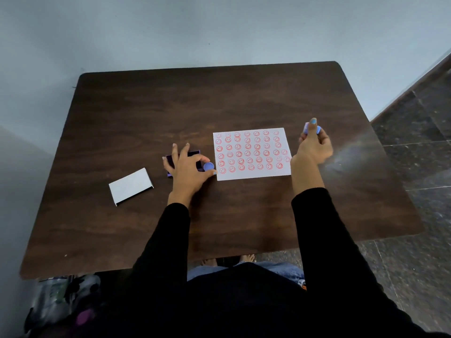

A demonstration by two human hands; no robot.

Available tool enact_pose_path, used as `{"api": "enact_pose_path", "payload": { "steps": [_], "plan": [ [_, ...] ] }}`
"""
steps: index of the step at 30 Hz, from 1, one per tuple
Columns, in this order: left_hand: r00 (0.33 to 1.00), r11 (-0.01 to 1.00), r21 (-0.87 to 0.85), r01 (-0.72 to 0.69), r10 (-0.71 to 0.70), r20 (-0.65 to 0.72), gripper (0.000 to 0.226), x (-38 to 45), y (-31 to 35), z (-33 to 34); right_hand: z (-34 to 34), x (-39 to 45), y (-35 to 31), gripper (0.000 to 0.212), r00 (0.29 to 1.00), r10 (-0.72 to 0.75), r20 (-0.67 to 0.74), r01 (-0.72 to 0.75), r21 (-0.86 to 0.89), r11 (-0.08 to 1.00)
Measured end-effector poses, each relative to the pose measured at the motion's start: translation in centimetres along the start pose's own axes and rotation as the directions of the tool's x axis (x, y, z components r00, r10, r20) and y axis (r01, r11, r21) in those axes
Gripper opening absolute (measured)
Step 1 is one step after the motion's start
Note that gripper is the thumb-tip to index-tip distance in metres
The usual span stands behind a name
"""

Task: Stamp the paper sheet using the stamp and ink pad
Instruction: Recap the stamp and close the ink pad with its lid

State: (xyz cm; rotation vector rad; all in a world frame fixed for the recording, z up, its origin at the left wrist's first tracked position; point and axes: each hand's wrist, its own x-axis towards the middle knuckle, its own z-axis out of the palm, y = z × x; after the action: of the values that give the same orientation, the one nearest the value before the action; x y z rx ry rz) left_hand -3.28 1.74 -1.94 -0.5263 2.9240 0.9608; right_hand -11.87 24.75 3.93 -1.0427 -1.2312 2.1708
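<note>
Now a small purple plastic stamp is held by the right hand, at three o'clock of the white paper sheet; a round purple cap is pinched by the left hand over the dark purple ink pad.

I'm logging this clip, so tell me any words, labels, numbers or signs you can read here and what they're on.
No readable words, numbers or brand marks anywhere.
Paper: rows of red smiley-face stamp prints, pictures only, no letters.
Stamp in the right hand: no marking visible.
Cap at the left hand: plain.
Ink pad: no label shows.
Lid: blank.
</note>
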Motion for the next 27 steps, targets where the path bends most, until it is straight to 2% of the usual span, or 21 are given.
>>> {"api": "enact_pose_path", "payload": {
  "steps": [2,4,7,10,11,13,15,22,27],
  "plan": [
    [0.997,0.998,-0.057,0.003,-0.007,-0.076,0.023,0.0,0.4,-0.2,1.4,-1.3,1.2,0.013,0.992,0.044,0.115,-0.033,-0.091,0.995],
    [0.993,0.981,-0.196,0.007,-0.031,-0.116,0.026,0.1,0.7,-0.6,2.6,-3.2,2.9,0.015,0.948,0.114,0.298,-0.048,-0.218,0.975],
    [0.989,0.895,-0.441,0.069,-0.118,-0.085,0.041,0.0,1.3,-1.4,3.3,-6.4,5.3,0.021,0.793,0.264,0.548,0.018,-0.455,0.890],
    [0.982,0.866,-0.496,0.064,-0.144,-0.124,0.041,-0.5,1.7,-2.0,3.1,-8.6,7.1,0.023,0.592,0.397,0.701,0.063,-0.532,0.845],
    [0.980,0.859,-0.510,0.049,-0.139,-0.140,0.035,-0.6,1.7,-2.1,3.0,-9.1,7.5,0.024,0.553,0.410,0.725,0.102,-0.547,0.831],
    [0.978,0.846,-0.532,0.036,-0.138,-0.154,0.027,-0.9,1.7,-2.3,2.9,-9.6,8.2,0.025,0.523,0.403,0.752,0.196,-0.565,0.801],
    [0.977,0.825,-0.563,0.049,-0.157,-0.145,0.026,-1.2,1.7,-2.6,2.9,-9.9,8.7,0.026,0.509,0.412,0.755,0.224,-0.579,0.784],
    [0.973,0.777,-0.628,0.037,-0.171,-0.154,0.030,-1.7,0.9,-2.8,3.0,-10.3,9.2,0.030,0.505,0.424,0.752,0.226,-0.589,0.776],
    [0.967,0.773,-0.633,0.045,-0.193,-0.168,0.031,-1.7,0.9,-2.8,3.0,-10.2,8.8,0.029,0.491,0.443,0.750,0.159,-0.577,0.801]
  ]
}}
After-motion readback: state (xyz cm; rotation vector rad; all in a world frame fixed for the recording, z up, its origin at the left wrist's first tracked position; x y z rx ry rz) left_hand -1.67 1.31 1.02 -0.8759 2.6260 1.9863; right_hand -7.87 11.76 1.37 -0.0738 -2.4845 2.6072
